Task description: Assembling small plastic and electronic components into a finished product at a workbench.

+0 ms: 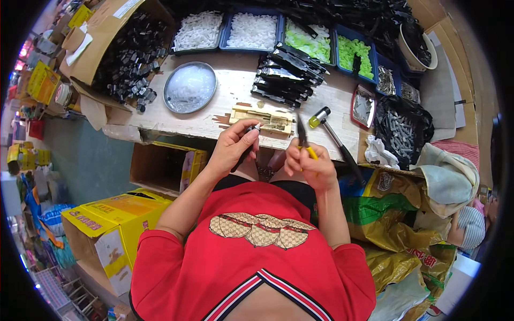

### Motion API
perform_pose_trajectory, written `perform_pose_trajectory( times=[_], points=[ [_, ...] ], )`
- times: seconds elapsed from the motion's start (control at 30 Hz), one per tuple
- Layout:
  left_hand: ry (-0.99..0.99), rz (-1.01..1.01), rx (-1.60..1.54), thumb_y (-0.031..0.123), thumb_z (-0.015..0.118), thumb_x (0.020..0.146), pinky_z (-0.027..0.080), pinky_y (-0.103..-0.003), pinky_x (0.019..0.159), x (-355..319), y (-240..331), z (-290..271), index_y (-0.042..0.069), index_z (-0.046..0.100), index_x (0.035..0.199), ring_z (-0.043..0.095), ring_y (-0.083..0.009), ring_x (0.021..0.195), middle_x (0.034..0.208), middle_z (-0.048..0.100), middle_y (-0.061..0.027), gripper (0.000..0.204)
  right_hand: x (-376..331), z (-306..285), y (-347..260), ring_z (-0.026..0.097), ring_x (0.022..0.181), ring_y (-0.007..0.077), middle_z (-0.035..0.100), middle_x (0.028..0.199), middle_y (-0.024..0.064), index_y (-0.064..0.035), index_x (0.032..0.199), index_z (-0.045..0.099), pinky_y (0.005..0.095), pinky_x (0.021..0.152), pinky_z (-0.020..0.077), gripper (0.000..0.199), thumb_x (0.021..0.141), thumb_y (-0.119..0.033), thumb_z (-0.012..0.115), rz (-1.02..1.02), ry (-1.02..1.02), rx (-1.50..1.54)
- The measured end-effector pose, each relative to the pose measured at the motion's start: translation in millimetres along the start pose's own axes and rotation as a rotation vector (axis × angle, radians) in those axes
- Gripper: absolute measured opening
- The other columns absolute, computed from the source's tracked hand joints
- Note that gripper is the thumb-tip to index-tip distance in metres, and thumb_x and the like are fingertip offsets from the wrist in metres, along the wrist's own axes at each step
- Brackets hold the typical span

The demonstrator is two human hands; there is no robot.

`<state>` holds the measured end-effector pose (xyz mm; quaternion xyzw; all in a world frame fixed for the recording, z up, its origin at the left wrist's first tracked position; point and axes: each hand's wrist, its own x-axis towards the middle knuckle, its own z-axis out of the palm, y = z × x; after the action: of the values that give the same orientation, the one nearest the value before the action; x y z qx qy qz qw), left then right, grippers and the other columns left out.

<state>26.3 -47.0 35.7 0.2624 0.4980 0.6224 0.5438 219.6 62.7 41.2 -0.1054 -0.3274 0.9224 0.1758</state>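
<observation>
Beside the table's (233, 80) near edge, the left hand's (234, 146) grip is pinching a black part (245, 154), seemingly mid-work, the right hand (313, 163) is grasping yellow-handled pliers (303, 136), and stacked black pieces (286, 75) are lying farther, finished or waiting, I cannot tell.

Bright, fairly even light falls on the pale surface (233, 69), washing parts of it nearly white; its exact source is hard to tell. Highlights streak the black strips (289, 75) and glint on the gold bags (391, 230). The brown box (143, 168) below is darkly shadowed inside. The hands (233, 152) look reasonably sharp; the far left rim turns soft and purple-fringed. Fisheye distortion bends straight edges, and all 4 corners go black.
</observation>
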Motion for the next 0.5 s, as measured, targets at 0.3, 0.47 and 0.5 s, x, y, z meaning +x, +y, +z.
perform_pose_trajectory(
  times=[0.3, 0.47, 0.5],
  points=[
    [0.153, 0.175, 0.282, 0.018, 0.058, 0.088, 0.045, -0.019, 0.055, -10, -5, -2, 0.003, 0.059, 0.109, 0.053, -0.0030, 0.062, 0.073, 0.058, 0.0003, 0.026, 8, 12, 19, 0.049, 0.091, 0.0324, 0.052, 0.095, 0.0151, 0.0031, 0.089, 0.054, 0.0371, 0.080, 0.0398, 0.015, 0.085, -0.011, 0.054, -0.154, 0.121, -1.333],
    [0.191, 0.212, 0.492, 0.017, 0.061, 0.085, 0.049, -0.024, 0.062, -11, -2, -4, 0.001, 0.060, 0.107, 0.057, -0.0076, 0.067, 0.082, 0.063, -0.0055, 0.027, 14, 15, 22, 0.048, 0.093, 0.0338, 0.051, 0.104, 0.0176, 0.0050, 0.090, 0.055, 0.0389, 0.083, 0.0400, 0.021, 0.086, -0.016, 0.054, -0.219, 0.067, -1.525],
    [0.207, 0.266, 0.551, 0.017, 0.061, 0.084, 0.049, -0.026, 0.065, -11, -3, -4, 0.001, 0.060, 0.107, 0.060, -0.0109, 0.070, 0.085, 0.065, -0.0082, 0.028, 15, 15, 22, 0.048, 0.093, 0.0338, 0.051, 0.104, 0.0176, 0.0050, 0.090, 0.055, 0.0389, 0.083, 0.0400, 0.021, 0.086, -0.016, 0.054, -0.216, 0.065, -1.526]
  ],
)
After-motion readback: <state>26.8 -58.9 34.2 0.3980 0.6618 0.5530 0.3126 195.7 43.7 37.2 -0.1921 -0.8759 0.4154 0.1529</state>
